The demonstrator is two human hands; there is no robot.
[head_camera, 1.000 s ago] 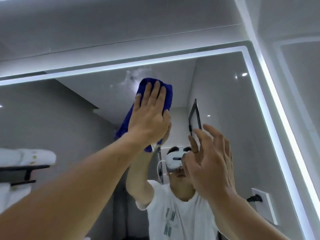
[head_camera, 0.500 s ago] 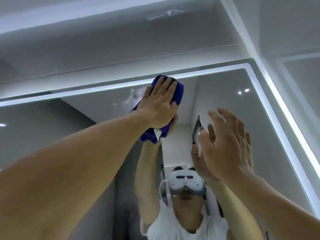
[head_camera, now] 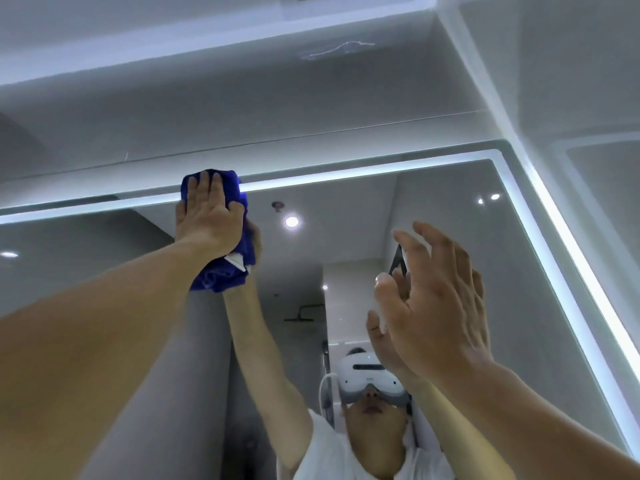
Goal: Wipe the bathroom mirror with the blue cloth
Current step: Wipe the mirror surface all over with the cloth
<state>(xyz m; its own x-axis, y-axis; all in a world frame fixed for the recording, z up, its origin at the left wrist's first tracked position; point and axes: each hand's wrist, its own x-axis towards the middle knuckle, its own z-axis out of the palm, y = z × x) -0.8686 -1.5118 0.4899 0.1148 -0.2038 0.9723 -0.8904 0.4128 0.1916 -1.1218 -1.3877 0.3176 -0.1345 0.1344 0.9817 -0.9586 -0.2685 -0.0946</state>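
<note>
The large bathroom mirror (head_camera: pixel 450 237) fills the lower view, framed by a lit white strip along its top and right edges. My left hand (head_camera: pixel 206 214) presses the bunched blue cloth (head_camera: pixel 227 271) flat against the glass at the mirror's top edge, fingers straight over the cloth. A white tag shows on the cloth below my palm. My right hand (head_camera: pixel 436 306) is raised near the glass to the right with fingers spread and relaxed, holding nothing. Whether it touches the mirror I cannot tell.
Above the mirror runs a grey wall and a white ceiling ledge (head_camera: pixel 242 36). A side wall meets the mirror at the right corner (head_camera: pixel 540 174). The glass reflects a person in a white headset, a shower head and ceiling spotlights.
My left hand slid the cloth up and to the left, from below the lit strip onto the mirror's top edge. The smear that was near the cloth is gone. My right hand rose slightly.
</note>
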